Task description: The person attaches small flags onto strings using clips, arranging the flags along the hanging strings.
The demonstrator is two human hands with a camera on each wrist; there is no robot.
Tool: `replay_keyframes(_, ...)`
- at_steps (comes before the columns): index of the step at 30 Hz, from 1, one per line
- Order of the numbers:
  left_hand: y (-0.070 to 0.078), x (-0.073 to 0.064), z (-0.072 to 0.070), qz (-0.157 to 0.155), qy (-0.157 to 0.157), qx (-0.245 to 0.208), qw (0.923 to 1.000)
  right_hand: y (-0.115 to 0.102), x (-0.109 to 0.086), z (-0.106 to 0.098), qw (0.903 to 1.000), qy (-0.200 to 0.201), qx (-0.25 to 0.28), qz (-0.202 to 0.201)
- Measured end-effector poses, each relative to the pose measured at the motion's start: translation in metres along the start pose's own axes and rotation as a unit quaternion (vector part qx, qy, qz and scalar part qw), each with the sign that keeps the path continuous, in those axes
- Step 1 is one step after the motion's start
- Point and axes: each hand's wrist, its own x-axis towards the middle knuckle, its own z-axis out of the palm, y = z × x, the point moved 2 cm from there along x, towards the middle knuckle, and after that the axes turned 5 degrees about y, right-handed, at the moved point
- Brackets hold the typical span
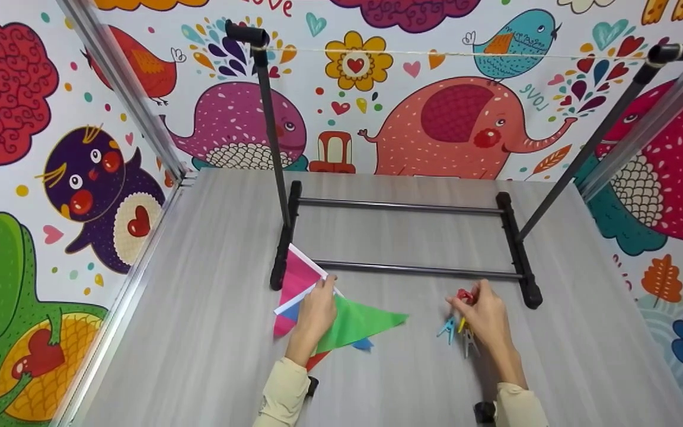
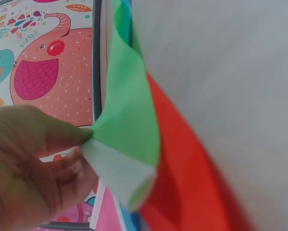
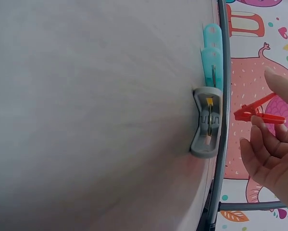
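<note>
Two forearms reach forward, each hand pinching something.
The left hand (image 1: 318,307) grips a green flag (image 1: 360,321)'s white edge; the right hand (image 1: 488,314) holds a red peg (image 3: 272,117) near blue (image 1: 449,327) and grey pegs (image 1: 469,343), before the black stand (image 1: 407,270).

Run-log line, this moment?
left hand pinches green triangular fabric pennant | right hand holds red plastic clothespin | grey plastic clothespin, light-blue plastic clothespin on grey wood-grain tabletop | thin pale string bare
</note>
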Motion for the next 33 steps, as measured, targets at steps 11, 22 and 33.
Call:
replay_keyframes(11, 0.001, 0.000, 0.000, 0.005, 0.005, -0.022, 0.9997, 0.000, 0.000, -0.005, 1.0000, -0.004, 0.000, 0.005)
replay_keyframes(22, -0.001, -0.005, 0.002, 0.014, -0.003, -0.017, 0.9998, 0.007, 0.002, -0.013, 0.9996, 0.011, 0.019, -0.017)
replay_keyframes(33, -0.003, -0.009, 0.003, -0.007, -0.049, 0.008, 0.9987, 0.005, 0.016, -0.027, 0.9988, 0.030, 0.017, -0.036)
